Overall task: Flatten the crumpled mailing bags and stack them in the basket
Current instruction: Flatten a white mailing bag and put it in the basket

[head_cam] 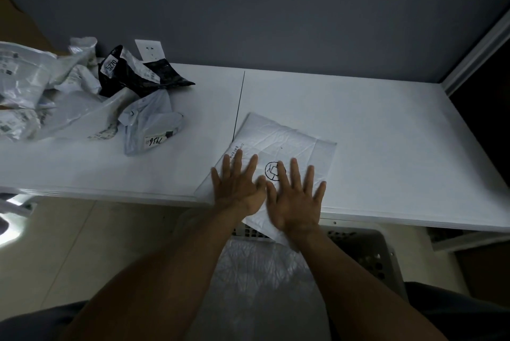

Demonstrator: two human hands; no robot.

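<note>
A white mailing bag [287, 136] with a black round logo lies creased but flat on the white table [386, 147], its near corner hanging over the front edge. My left hand [238, 186] and my right hand [295, 197] rest palm-down on it side by side, fingers spread. A heap of crumpled mailing bags [82, 92], grey, white and one black [132, 75], sits at the table's far left. Below the table edge, between my forearms, stands a grey perforated basket [372, 252] with a pale flattened bag [259, 271] lying inside.
A wall socket [149, 49] is on the dark wall behind the heap. A thin seam [239, 103] runs across the tabletop. A pale frame post [474, 51] stands at the right. Tiled floor [82, 244] lies below on the left.
</note>
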